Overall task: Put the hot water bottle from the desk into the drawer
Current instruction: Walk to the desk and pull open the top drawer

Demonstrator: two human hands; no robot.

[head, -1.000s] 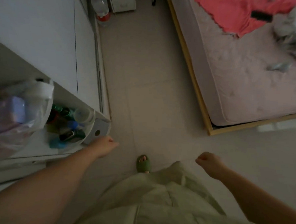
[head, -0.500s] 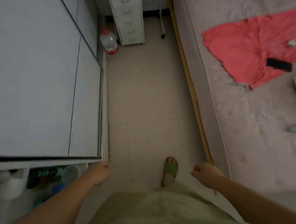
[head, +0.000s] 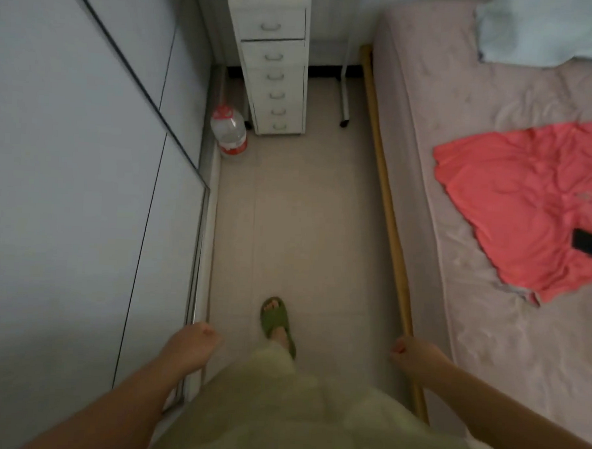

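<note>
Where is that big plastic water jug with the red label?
The water jug stands on the floor at the far left of the aisle, against the wardrobe's base and just left of the white drawer unit.

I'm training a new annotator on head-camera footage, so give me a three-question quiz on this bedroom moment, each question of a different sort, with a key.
1. True or false: the left hand holds the hot water bottle.
2. What stands on the floor just left of the white drawer unit?
A. a large plastic water bottle
B. a bucket
C. a chair
3. Fill in: the red cloth lies on the ____.

Key:
1. False. Both the left hand and the right hand are loosely curled and hold nothing; no hot water bottle is in view.
2. A, the water bottle with the red cap.
3. Bed.
</note>
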